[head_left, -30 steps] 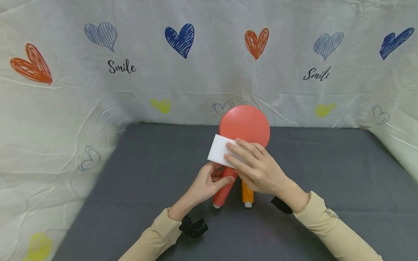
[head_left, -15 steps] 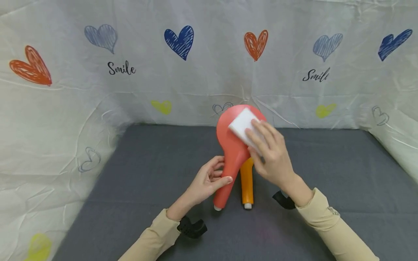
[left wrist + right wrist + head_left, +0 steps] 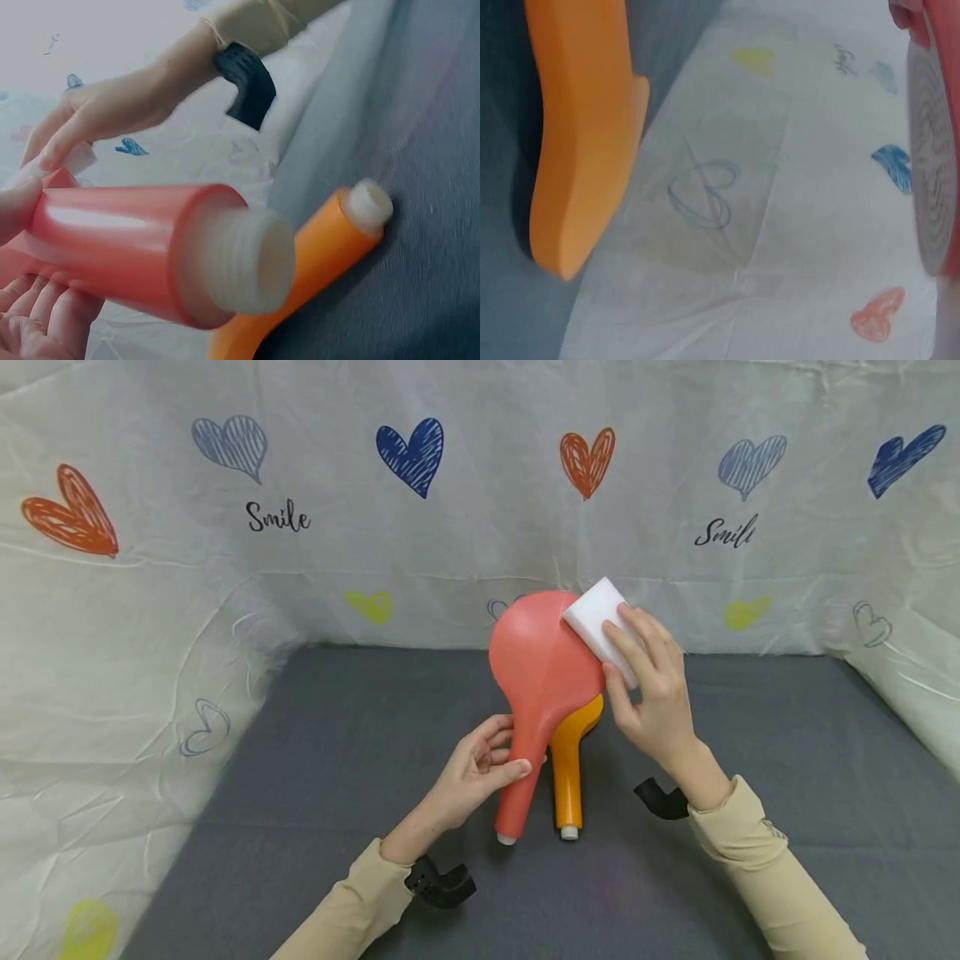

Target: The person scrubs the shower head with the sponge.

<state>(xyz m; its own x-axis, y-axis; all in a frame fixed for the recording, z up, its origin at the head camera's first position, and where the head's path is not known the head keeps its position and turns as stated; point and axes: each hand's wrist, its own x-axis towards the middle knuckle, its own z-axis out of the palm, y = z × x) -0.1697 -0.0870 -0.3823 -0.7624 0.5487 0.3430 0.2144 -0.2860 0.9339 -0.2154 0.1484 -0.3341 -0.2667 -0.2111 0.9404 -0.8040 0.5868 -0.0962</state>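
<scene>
My left hand (image 3: pixel 476 772) grips the handle of a coral-red shower head (image 3: pixel 536 668), thumb on top and fingers beneath. The shower head is tilted up with its smooth back towards me. In the left wrist view its white threaded end (image 3: pixel 259 262) points at the camera; in the right wrist view part of its nozzle face (image 3: pixel 932 157) shows. My right hand (image 3: pixel 656 685) pinches a white sponge (image 3: pixel 600 614) against the upper right edge of the head. Below lies an orange shower head (image 3: pixel 567 777), its head partly hidden behind the red one.
A dark grey cloth (image 3: pixel 360 760) covers the table. Behind it and at the sides hangs a white sheet (image 3: pixel 495 460) printed with hearts and the word Smile. Each wrist wears a black band (image 3: pixel 442 883).
The right hand has moved the sponge from the neck of the red shower head up across its back to the right edge. The red head has shifted slightly left, uncovering more of the orange one.
</scene>
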